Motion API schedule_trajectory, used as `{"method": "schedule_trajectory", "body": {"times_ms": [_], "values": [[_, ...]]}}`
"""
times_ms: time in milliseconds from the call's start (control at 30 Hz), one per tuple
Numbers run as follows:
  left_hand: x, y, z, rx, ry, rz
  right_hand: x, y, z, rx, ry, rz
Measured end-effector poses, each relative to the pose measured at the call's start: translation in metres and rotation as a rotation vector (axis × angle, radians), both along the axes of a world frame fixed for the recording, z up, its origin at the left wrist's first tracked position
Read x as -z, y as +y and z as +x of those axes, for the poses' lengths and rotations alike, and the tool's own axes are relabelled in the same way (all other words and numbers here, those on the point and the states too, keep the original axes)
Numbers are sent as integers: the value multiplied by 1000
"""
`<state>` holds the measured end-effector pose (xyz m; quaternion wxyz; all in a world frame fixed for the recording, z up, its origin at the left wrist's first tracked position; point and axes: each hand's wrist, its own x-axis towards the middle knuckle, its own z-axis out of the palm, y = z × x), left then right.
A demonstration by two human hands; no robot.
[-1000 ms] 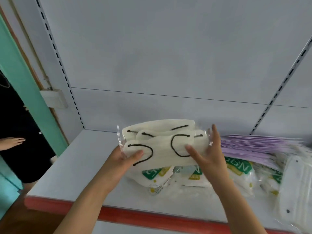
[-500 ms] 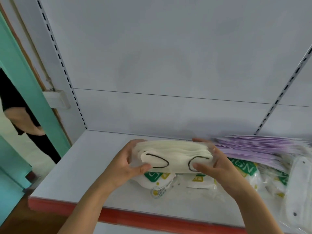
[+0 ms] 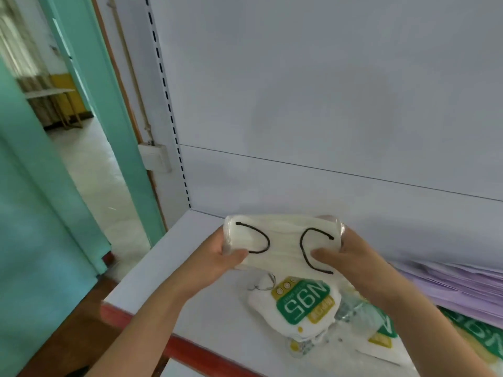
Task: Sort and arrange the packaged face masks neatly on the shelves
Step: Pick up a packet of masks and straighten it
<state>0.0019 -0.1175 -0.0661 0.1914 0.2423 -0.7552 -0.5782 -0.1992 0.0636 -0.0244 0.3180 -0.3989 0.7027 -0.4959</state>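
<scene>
A stack of cream-white face masks with black ear loops in clear plastic wrap (image 3: 283, 240) is held above the white shelf (image 3: 206, 303), near its left rear corner. The left hand (image 3: 217, 261) grips the stack's left end, thumb curled over the front and fingers hidden behind. The right hand (image 3: 345, 254) grips the right end the same way, thumb pressed on the front by the ear loop. Beneath and in front lies a white mask packet with a green and yellow N95 label (image 3: 302, 306), flat on the shelf. More green-labelled packets (image 3: 473, 336) sit to the right, partly behind the right forearm. Beyond them rests a pile of flat lilac packets (image 3: 462, 284). The shelf has a red front edge (image 3: 190, 349).
</scene>
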Motion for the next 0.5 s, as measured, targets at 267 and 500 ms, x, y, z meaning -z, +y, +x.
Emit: {"method": "schedule_trajectory", "body": {"times_ms": [267, 500], "values": [[9, -119, 36, -299, -30, 118, 19, -128, 21, 155, 41, 174], [23, -175, 36, -344, -345, -162, 39, -185, 42, 269, 80, 347]]}}
